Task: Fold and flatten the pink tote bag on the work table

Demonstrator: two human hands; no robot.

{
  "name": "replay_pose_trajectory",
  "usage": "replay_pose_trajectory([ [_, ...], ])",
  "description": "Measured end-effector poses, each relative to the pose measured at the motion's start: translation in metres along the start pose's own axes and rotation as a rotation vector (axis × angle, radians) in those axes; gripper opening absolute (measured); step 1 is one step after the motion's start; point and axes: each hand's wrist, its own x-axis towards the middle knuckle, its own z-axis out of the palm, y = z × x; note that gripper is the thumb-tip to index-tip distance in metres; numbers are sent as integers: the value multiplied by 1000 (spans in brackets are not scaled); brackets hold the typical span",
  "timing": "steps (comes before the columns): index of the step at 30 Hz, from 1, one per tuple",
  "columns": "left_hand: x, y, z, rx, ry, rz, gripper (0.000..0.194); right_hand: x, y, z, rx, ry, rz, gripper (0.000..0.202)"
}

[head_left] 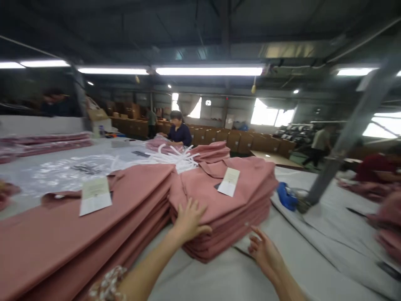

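My left hand [189, 221] lies with its fingers spread on the near left corner of a stack of folded pink shirts [200, 188]. A paper hang tag [229, 182] rests on the top shirt. Just right of the stack, my right hand [266, 253] hangs above the white table with its index finger stretched out and the others loosely bent; nothing shows in it. To the left, a longer pile of pink shirts [103, 221] leans across the table, and its top one carries another hang tag [95, 196].
White strips [175, 159] and clear plastic bags [72, 171] lie behind the piles. Bagged pink garments [46, 144] are at the far left. A blue object [286, 196] sits by a slanted metal post [347, 133]. A person [180, 133] works across the table; others are farther off.
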Motion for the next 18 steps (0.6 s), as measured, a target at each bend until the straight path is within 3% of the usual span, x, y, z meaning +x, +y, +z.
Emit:
replay_pose_trajectory([
  [5, 0, 0, -13, -66, 31, 24, 63, -130, -14, -60, 1033, -475, 270, 43],
  [8, -18, 15, -22, -129, 281, 22, 62, -179, -24, -90, 1197, -539, 274, 36],
  [11, -55, 46, -24, -242, 487, 63, 62, -206, -27, -112, 1251, -534, 234, 36],
  [14, -105, 81, -5, -377, 469, 106, 64, -225, -31, -126, 1293, -536, 227, 38],
  [18, -176, 123, 51, -597, 318, 114, 58, -248, -26, -139, 1253, -420, 180, 50],
])
